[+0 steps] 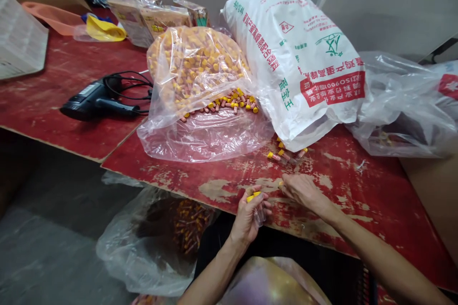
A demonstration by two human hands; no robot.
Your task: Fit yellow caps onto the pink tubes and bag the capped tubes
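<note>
My left hand is closed around small clear vials with yellow caps, near the table's front edge. To its right, my right hand is closed in a pinch just above the red tabletop. A small yellowish bit shows at its fingertips; whether it is a cap or a whole vial cannot be made out. Several loose yellow-capped vials with pinkish contents lie beyond the right hand. Behind them a clear plastic bag lies with its mouth toward me, full of the same kind of vials.
A bulky white printed sack leans beside the bag. On the left lie a black heat gun with its cord, a yellow scoop-like piece and a white crate. Below the table edge, another plastic bag holds more vials.
</note>
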